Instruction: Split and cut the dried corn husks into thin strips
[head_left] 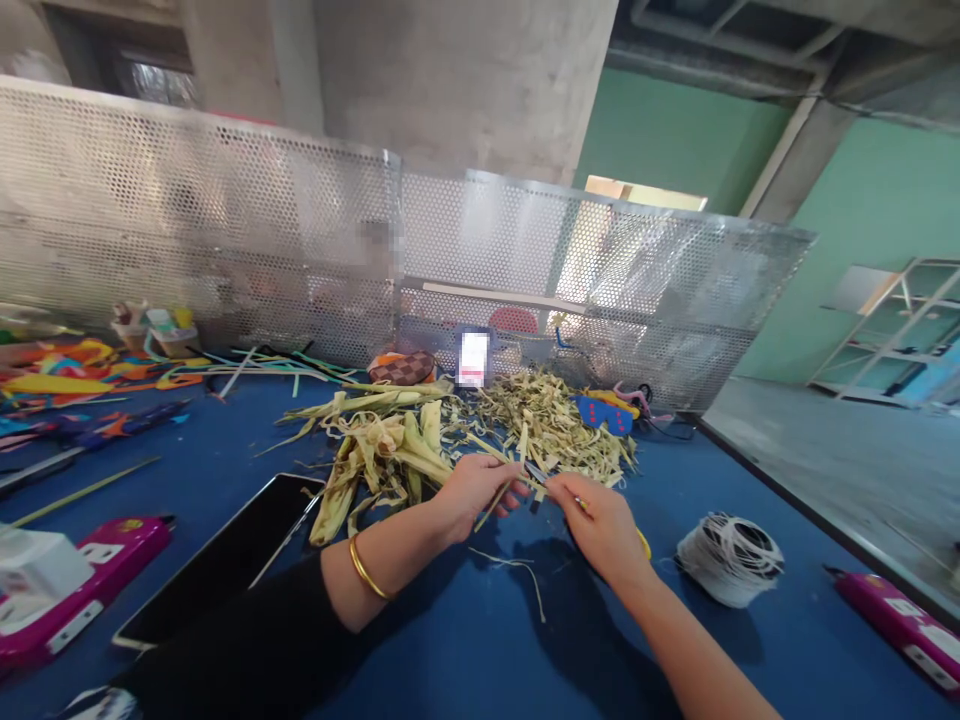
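My left hand (476,490) is closed on a thin strip of dried corn husk (491,507) over the blue table (465,640). My right hand (600,525) is closed on a small pair of scissors with yellow handles (643,543), their blades (535,472) meeting the strip between the two hands. Just behind the hands lies a heap of whole corn husks (382,450) and a pile of cut husk strips (555,425). A gold bangle (365,570) sits on my left wrist.
A spool of white string (730,557) stands right of my hands. A dark tablet (225,560) and a pink device (82,585) lie at left; another pink device (900,620) lies at far right. Coloured paper scraps (90,375) cover the far left. A perforated metal screen (300,240) backs the table.
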